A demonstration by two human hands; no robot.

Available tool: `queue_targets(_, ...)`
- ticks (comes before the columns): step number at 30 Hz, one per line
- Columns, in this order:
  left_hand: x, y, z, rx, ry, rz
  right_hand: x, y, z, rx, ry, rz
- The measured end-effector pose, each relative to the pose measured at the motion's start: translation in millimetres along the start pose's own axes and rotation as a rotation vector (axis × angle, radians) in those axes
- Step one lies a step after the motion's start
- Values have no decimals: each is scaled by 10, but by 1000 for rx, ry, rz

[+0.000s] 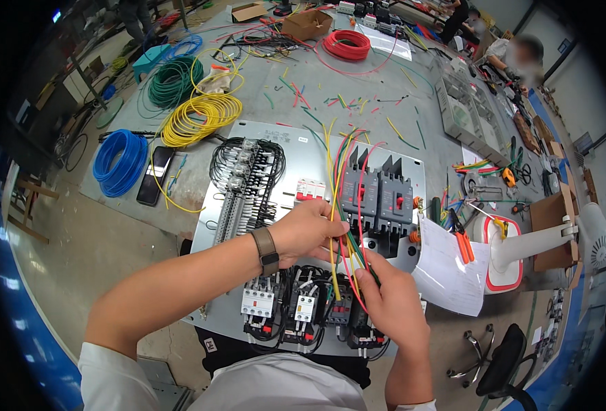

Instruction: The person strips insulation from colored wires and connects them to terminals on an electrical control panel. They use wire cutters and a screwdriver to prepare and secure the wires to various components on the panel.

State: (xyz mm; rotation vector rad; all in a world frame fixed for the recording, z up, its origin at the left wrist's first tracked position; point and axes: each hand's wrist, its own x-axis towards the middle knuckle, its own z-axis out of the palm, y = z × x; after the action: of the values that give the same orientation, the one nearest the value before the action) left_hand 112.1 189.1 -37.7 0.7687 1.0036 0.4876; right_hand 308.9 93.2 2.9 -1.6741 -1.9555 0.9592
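Note:
A bundle of yellow, green and red wires (331,164) runs over the metal mounting plate (269,131). My left hand (308,231) pinches the bundle at mid-plate, fingers closed on it. Just below and to the right, my right hand (389,294) also closes around the wires; its fingertips are partly hidden. Beyond my hands stand two dark circuit breakers (377,195) with red toggles, and a small white breaker (310,190) with red levers. Contactors (304,308) line the plate's near edge. At its left side sits a terminal strip (230,212) with black wiring.
Coils of yellow wire (201,120), green wire (174,81), blue wire (119,163) and red wire (346,44) lie around the plate, near a phone (155,176). Wire scraps litter the table. Rightward are paper sheets (447,264), orange-handled pliers (464,245) and a fan (522,248). Another person sits far right.

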Motion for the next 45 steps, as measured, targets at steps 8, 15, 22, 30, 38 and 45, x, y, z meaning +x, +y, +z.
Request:
queue_targets(8, -16, 87, -215, 86, 74, 272, -23, -157, 171, 109, 20, -64)
queue_targets(15, -204, -59, -401, 626, 181, 374, -74, -60, 226, 76, 274, -84)
queue_targets(22, -700, 6, -396, 816, 464, 706, -187, 231, 10, 775, 456, 176)
queue_targets(30, -1385, -156, 454, 633, 20, 683, -490, 39, -28, 1060, 68, -52)
queue_targets(38, -1419, -493, 467, 432, -134, 638, -557, -209, 81, 1089, -35, -143)
queue_targets(45, -1526, -497, 439, 392, -217, 690, -662, -253, 44, 1193, -273, 12)
